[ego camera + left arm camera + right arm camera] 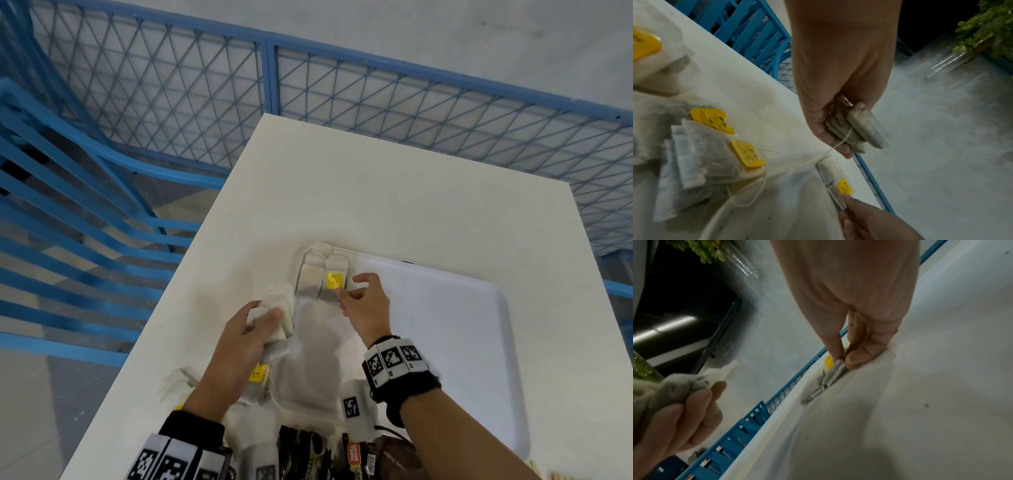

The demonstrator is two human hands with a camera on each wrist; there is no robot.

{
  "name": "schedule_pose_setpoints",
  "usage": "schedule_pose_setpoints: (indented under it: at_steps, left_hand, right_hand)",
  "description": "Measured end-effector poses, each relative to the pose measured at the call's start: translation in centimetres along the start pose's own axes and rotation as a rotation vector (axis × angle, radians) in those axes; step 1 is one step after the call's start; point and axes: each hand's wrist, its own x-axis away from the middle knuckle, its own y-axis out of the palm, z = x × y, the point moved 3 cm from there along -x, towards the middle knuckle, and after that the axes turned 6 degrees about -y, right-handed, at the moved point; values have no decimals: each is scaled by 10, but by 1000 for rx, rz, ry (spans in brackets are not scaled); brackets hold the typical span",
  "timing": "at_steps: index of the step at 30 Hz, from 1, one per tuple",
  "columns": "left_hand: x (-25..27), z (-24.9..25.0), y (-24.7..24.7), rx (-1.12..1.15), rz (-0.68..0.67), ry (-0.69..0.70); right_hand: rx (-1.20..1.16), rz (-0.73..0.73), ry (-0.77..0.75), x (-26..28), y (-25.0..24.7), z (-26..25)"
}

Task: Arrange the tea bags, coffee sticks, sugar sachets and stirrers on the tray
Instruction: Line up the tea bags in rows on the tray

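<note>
A white tray (445,308) lies on the right of the white table (376,192). Several tea bags (317,274) lie in rows in the tray's far left corner. My right hand (348,287) pinches the nearest tea bag (835,369), the one with a yellow tag (334,281), between thumb and finger as it lies on the tray. My left hand (263,322) hovers just left of the tray and grips a bundle of tea bags (859,129). More loose tea bags (705,154) with yellow tags lie on the table beside my left wrist.
Dark coffee sticks (308,452) lie at the table's near edge between my wrists. A blue slatted chair (68,205) stands left of the table, and a blue mesh fence (376,89) runs behind it.
</note>
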Motion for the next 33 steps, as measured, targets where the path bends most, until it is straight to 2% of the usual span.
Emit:
schedule_pose_setpoints:
  at_steps: [6, 9, 11, 16, 19, 26, 31, 33]
  left_hand:
    - [0, -1, 1, -12, 15, -6]
    - [-1, -2, 1, 2, 51, -17]
    - [0, -1, 2, 5, 65, -14]
    - [1, 2, 4, 37, 82, -23]
    - [1, 1, 2, 3, 82, -27]
    - [4, -5, -4, 61, 66, -47]
    - [0, -12, -13, 146, 73, -122]
    - [0, -12, -16, 140, 78, -121]
  right_hand:
    - [64, 31, -35, -2, 2, -1]
    - [129, 40, -103, 5, -1, -11]
    - [98, -45, -131, 15, 2, -22]
    - [-30, -457, -109, 45, 15, -39]
    - [-115, -537, -73, 57, 19, -41]
    - [-224, -468, 1, 58, 20, -32]
    - [-150, -226, 53, 41, 17, -17]
    - [-124, -174, 43, 34, 19, -13]
